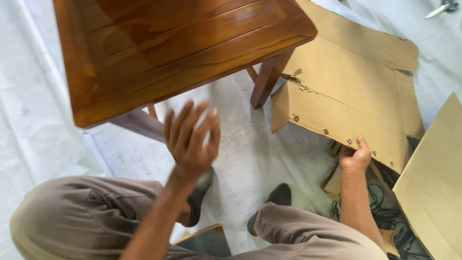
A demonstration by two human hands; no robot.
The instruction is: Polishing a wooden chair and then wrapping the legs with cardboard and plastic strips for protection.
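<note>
Nearest to us are our own knees in grey-brown trousers [72, 212], bent as we sit low, with dark shoes [279, 195] set on the white sheet [29, 120] that covers the floor. Between the legs a dark box corner [207, 240] shows at the bottom edge.

Our left hand [190, 139] is raised in the air just below the wooden table, fingers spread and loose, holding nothing; it is blurred. Our right hand [355, 156] is closed around the lower edge of a flattened cardboard sheet [346, 91], thumb on top, near a row of metal staples [326, 131] along that edge. Beside the right forearm lies a tangle of dark netting [385, 216], and another cardboard panel [433, 183] leans in at the right.

Further off, the glossy reddish-brown wooden table [168, 48] stands over the sheet, one leg [267, 79] just beside the torn cardboard corner. At the far top right lies a pair of scissors [442, 7].
</note>
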